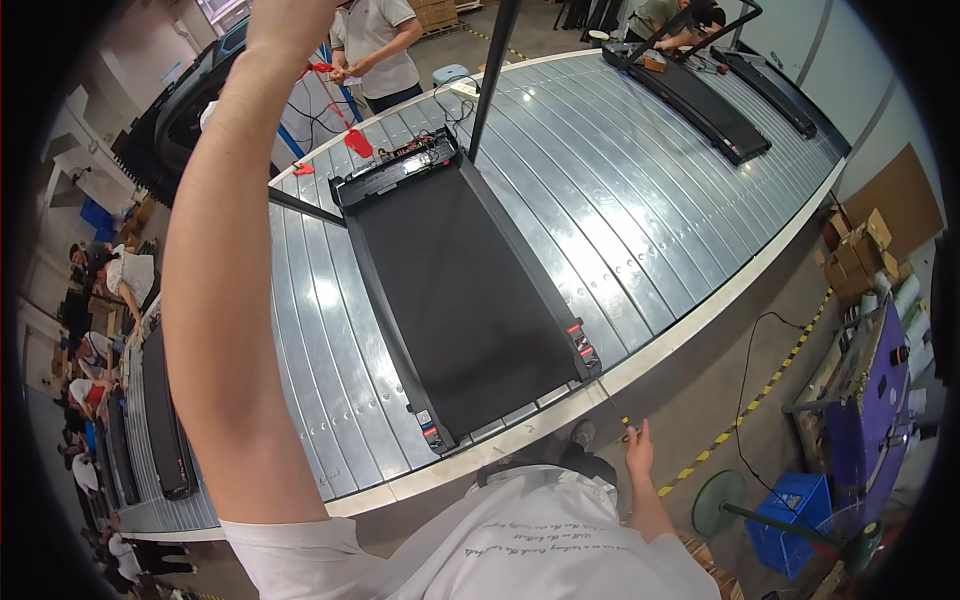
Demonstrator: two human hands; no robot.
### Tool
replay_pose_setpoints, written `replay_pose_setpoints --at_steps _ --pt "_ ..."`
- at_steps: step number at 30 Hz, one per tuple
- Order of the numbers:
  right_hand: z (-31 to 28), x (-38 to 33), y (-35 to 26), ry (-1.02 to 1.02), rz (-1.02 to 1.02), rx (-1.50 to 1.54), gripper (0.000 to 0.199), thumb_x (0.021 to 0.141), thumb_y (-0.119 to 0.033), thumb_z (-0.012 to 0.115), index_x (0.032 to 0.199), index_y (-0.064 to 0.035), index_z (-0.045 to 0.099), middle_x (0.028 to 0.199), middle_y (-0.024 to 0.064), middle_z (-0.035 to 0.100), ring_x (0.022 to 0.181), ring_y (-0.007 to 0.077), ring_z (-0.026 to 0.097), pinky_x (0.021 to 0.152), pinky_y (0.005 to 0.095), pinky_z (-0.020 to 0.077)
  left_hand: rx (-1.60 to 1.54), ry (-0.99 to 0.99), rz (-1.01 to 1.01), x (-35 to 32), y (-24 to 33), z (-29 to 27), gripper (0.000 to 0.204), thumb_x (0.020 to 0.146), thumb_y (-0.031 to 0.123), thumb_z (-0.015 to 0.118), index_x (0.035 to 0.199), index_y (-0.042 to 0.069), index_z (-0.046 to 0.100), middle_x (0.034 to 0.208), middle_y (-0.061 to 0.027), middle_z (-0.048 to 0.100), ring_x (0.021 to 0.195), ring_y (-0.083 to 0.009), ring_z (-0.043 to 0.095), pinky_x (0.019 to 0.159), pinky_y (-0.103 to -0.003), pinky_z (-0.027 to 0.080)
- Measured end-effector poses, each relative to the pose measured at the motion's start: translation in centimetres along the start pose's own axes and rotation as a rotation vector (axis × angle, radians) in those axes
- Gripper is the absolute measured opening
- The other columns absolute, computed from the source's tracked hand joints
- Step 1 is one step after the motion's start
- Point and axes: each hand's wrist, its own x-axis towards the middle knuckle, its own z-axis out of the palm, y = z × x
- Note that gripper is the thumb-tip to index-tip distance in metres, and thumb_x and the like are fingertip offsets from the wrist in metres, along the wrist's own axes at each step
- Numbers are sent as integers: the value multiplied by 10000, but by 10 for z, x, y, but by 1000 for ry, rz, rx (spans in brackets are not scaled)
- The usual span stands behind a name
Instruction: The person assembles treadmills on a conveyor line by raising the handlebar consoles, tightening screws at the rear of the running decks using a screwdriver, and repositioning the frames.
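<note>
A treadmill [450,270] with a black belt lies on the slatted metal table right in front of me. Its front motor compartment [405,165] is uncovered, with wires and circuit parts showing. Near its rear right corner, my right hand [638,450] is closed around a screwdriver [625,424] with a yellow and black handle. The tool's thin shaft points up toward that corner; whether the tip touches it I cannot tell. My left arm [225,270] stretches up across the left side of the view, and its hand lies beyond the upper edge.
Dark uprights [492,85] rise from the treadmill's front. More treadmills [690,100] lie at the far right of the curved metal table [560,190]. A co-worker [375,45] stands across the table near a red cord. A blue crate [790,525] and a fan [718,503] stand at lower right.
</note>
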Motion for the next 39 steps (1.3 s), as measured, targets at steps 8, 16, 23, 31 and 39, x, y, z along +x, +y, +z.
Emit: replay_pose_setpoints --at_steps 8,16,23,31,39 --pt "0 -16 -5 -304 526 692 893 847 -239 650 1462 -255 2 1036 108 548 720 158 574 615 318 530 1075 -372 -332 8 14 24 164 740 161 636 865 63 674 873 -159 639 832 -318 629 724 -408 511" --pt "-12 -21 19 -6 -155 49 788 799 -225 700 1430 -119 239 1298 156 432 1115 314 514 909 358 445 1195 -406 -152 -1 -20 7 277 890 348 540 1037 127 617 941 -97 628 900 -295 630 703 -404 529" --pt "-7 -4 2 19 279 345 387 910 -360 533 1122 -36 535 818 120 628 635 245 599 569 368 509 1219 -398 -176 4 -15 4 261 882 333 552 1023 125 625 921 -95 629 876 -294 635 705 -403 527" --pt "10 -18 7 13 315 674 681 901 -272 572 1437 -202 157 836 116 606 572 159 547 474 251 456 1209 -361 -194 7 0 4 239 856 315 584 1003 138 647 920 -92 641 865 -277 645 697 -396 529" --pt "-25 -56 -10 87 -99 -64 577 826 -201 658 1346 -131 417 1274 174 476 1022 321 536 861 379 441 1233 -349 -197 10 5 -9 250 836 320 606 989 127 652 939 -100 647 862 -269 651 702 -379 530"
